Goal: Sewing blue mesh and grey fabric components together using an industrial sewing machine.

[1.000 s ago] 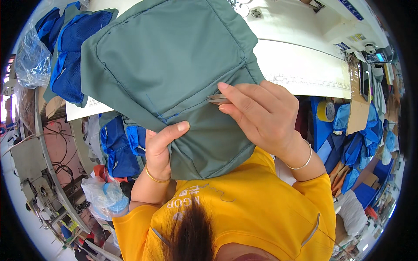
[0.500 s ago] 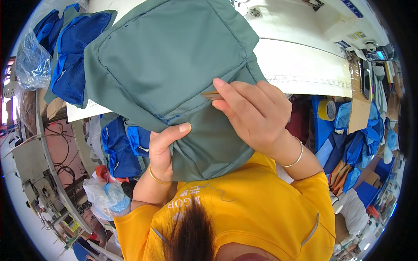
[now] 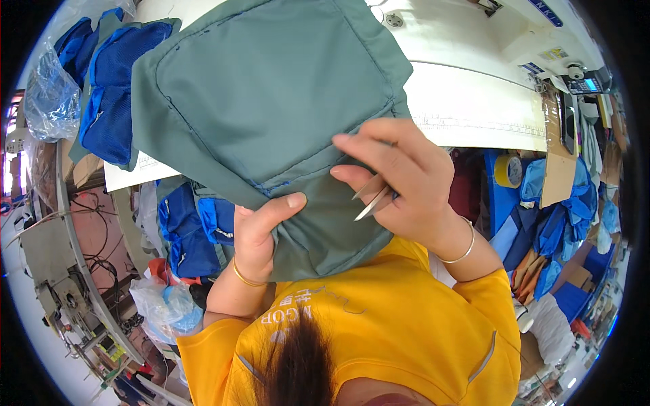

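A grey-green fabric piece (image 3: 271, 101) with stitched seams and blue thread ends spreads across the table edge and down over my lap. My left hand (image 3: 261, 227) grips its near left part, thumb on top and fingers underneath. Above the right part of the lower seam is my right hand (image 3: 406, 169), with thumb and forefinger slightly parted. Tucked in its curled fingers is a small two-bladed metal tool (image 3: 371, 203); its pointed ends stick out toward the lower left, apart from each other. Whether it is thread snips or tweezers I cannot tell.
A white sewing machine (image 3: 535, 40) stands at the far right of the white table (image 3: 474, 101). Blue mesh pouches (image 3: 112, 108) lie at the left, beside clear plastic (image 3: 54, 98). Yellow tape (image 3: 508, 170) and blue cloth pieces (image 3: 552, 230) sit at the right.
My right hand has drawn back from the seam, and the tool has swung from pointing at the cloth to pointing toward me. The left thumb and the fabric have shifted slightly right.
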`<state>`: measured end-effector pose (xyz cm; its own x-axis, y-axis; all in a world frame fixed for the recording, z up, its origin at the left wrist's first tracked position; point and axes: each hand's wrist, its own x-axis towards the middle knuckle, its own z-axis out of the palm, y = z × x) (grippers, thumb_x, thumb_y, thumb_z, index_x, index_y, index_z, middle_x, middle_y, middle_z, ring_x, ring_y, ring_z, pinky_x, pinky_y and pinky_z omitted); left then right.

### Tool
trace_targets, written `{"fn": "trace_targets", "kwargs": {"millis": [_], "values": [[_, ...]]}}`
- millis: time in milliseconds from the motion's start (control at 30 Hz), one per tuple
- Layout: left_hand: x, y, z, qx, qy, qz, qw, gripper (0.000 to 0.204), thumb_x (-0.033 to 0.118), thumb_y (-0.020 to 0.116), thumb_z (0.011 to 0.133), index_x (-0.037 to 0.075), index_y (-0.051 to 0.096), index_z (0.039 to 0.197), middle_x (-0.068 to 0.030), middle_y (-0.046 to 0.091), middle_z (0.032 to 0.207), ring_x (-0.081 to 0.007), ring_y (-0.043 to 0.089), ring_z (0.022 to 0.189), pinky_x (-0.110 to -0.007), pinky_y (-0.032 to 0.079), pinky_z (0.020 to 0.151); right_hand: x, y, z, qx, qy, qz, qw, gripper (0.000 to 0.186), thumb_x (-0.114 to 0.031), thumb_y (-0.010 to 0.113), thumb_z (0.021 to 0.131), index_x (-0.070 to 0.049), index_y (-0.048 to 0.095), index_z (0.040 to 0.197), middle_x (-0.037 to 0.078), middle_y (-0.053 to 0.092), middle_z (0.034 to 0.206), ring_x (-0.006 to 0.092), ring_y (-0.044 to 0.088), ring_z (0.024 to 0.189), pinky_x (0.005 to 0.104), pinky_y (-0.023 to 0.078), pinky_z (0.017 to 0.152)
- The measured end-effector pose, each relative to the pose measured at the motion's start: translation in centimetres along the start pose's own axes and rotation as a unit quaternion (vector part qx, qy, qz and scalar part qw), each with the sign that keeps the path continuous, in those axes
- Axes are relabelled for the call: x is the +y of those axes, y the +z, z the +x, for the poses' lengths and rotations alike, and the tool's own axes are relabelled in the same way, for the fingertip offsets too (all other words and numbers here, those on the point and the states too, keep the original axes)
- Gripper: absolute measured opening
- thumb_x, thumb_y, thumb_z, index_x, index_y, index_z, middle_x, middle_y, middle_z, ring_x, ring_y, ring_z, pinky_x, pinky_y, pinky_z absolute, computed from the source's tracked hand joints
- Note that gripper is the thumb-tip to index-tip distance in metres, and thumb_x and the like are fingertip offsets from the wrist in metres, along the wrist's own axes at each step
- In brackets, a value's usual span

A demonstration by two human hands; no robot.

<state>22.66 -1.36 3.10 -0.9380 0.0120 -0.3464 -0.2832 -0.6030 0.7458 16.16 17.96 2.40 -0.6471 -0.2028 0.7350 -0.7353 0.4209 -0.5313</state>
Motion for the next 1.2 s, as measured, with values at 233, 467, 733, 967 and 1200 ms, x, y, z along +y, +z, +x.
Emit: {"fn": "trace_targets", "kwargs": {"millis": [233, 467, 733, 967, 1200], "values": [[0.0, -0.6, 0.0, -0.01, 0.021, 0.104, 0.994, 0.05, -0.009, 0.063, 0.079, -0.003, 0.061, 0.129, -0.0101, 0.069, 0.124, -0.0203, 0.064, 0.113, -0.034, 0.047, 0.101, -0.4, -1.0, -0.1, -0.077, -0.179, -0.184, 0.963, 0.028, -0.016, 0.068, 0.068, -0.008, 0.069, 0.095, 0.006, 0.067, 0.096, 0.0134, 0.058, 0.061, 0.0256, 0.042, 0.051], [1.1, -0.9, 0.4, 0.013, 0.041, 0.094, 0.995, 0.046, -0.006, 0.068, 0.077, -0.003, 0.064, 0.123, -0.0083, 0.07, 0.119, -0.0177, 0.064, 0.109, -0.032, 0.047, 0.101, 0.8, -2.2, 0.3, 0.004, -0.066, -0.054, 0.996, 0.043, 0.002, 0.074, 0.052, -0.007, 0.064, 0.092, 0.006, 0.063, 0.088, 0.0188, 0.06, 0.067, 0.0271, 0.043, 0.05], [13.1, 0.9, -0.6, 0.108, 0.405, 0.541, 0.729, 0.035, -0.008, 0.068, 0.075, -0.005, 0.069, 0.111, -0.0099, 0.072, 0.108, -0.0239, 0.065, 0.1, -0.034, 0.049, 0.093, -0.5, -5.9, 3.3, 0.128, 0.021, 0.029, 0.991, 0.008, 0.001, 0.069, 0.093, 0.0, 0.065, 0.101, 0.008, 0.065, 0.095, 0.0134, 0.056, 0.071, 0.0233, 0.046, 0.062], [5.6, -0.6, 4.6, -0.074, 0.447, 0.87, 0.193, 0.051, 0.011, 0.057, 0.081, -0.007, 0.061, 0.129, -0.0183, 0.067, 0.12, -0.0258, 0.058, 0.09, -0.036, 0.048, 0.075, -3.4, -7.9, 3.3, -0.001, -0.131, -0.081, 0.988, 0.013, -0.006, 0.072, 0.087, -0.005, 0.068, 0.1, 0.008, 0.069, 0.105, 0.0181, 0.061, 0.071, 0.0276, 0.052, 0.067], [-0.3, -1.9, 3.4, -0.182, 0.451, 0.807, 0.335, 0.056, 0.023, 0.065, 0.082, -0.007, 0.061, 0.129, -0.0212, 0.062, 0.131, -0.0317, 0.056, 0.103, -0.038, 0.049, 0.089, 0.4, -1.5, 0.0, -0.243, -0.041, -0.151, 0.957, 0.031, -0.005, 0.067, 0.079, -0.006, 0.072, 0.109, 0.003, 0.072, 0.122, 0.0189, 0.069, 0.074, 0.0315, 0.054, 0.065]]}}
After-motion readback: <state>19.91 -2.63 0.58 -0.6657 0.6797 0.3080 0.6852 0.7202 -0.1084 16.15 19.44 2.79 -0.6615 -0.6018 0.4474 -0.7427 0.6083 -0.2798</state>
